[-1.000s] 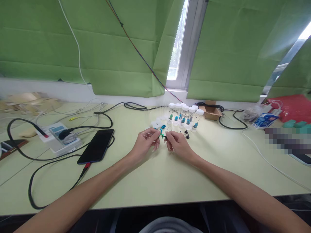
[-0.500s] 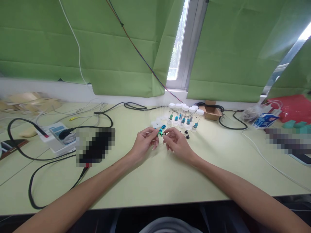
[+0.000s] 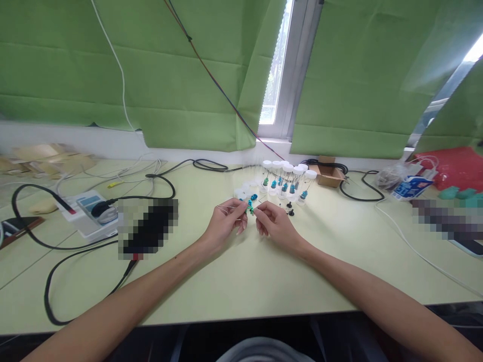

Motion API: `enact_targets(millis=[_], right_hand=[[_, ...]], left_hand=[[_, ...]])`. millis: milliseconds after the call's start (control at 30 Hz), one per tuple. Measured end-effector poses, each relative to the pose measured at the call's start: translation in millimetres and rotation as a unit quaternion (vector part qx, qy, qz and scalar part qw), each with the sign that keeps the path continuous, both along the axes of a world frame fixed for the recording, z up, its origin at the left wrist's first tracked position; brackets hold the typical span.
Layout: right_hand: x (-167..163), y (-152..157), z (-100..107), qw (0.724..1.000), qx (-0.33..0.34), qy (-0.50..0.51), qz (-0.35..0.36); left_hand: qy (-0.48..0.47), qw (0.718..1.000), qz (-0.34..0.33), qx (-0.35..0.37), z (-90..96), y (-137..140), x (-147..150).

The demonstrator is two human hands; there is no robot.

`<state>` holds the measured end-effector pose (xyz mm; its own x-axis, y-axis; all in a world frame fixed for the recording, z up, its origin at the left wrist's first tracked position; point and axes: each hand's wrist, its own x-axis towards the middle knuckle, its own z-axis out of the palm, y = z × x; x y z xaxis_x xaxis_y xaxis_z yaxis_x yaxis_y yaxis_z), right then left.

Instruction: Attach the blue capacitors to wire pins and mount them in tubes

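Observation:
Above the middle of the table, my left hand [image 3: 227,221] pinches a small green plastic piece [image 3: 250,209] with a thin pale wire or stem running back over the fingers. My right hand [image 3: 274,221] is closed at the fingertips against the right side of that green piece; whether it grips the piece or something tiny beside it is hidden. Small blue pieces [image 3: 254,197] lie just beyond my left fingertips. Past my right hand stand several clear tubes with white caps [image 3: 298,171], blue or green pieces inside. Two small black parts [image 3: 290,212] rest beside my right hand.
A small open cardboard box [image 3: 329,176] stands behind the tubes. To the left are a white power strip [image 3: 92,216], black cables [image 3: 47,296] and a blurred dark object [image 3: 151,229]. A blue-and-white packet [image 3: 413,187] and a red bag [image 3: 458,168] lie at the right.
The green piece has turned slightly between my fingertips. My right fingers have shifted a little and lowered; my left hand has stayed nearly in place.

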<state>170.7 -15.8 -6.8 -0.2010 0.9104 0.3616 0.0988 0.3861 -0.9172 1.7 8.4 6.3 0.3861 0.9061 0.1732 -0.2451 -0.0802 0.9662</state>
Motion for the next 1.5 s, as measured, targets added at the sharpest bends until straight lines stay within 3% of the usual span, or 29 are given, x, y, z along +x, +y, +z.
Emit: enact_targets(millis=[367,1000,1500], right_hand=[[0.8,3.1,-4.5,0.998,0.002,-0.058,-0.04],[-1.6,-0.4,-0.9,1.0,0.01,0.014,-0.012],[-0.2,4.6,-4.8,0.998,0.002,-0.053,-0.044]], left_hand=[[0.005,1.0,-0.012,-0.004,-0.2,-0.6,1.1],[-0.011,1.0,0.005,-0.019,2.2,-1.8,1.3],[0.008,1.0,-0.013,-0.008,1.1,-2.0,1.9]])
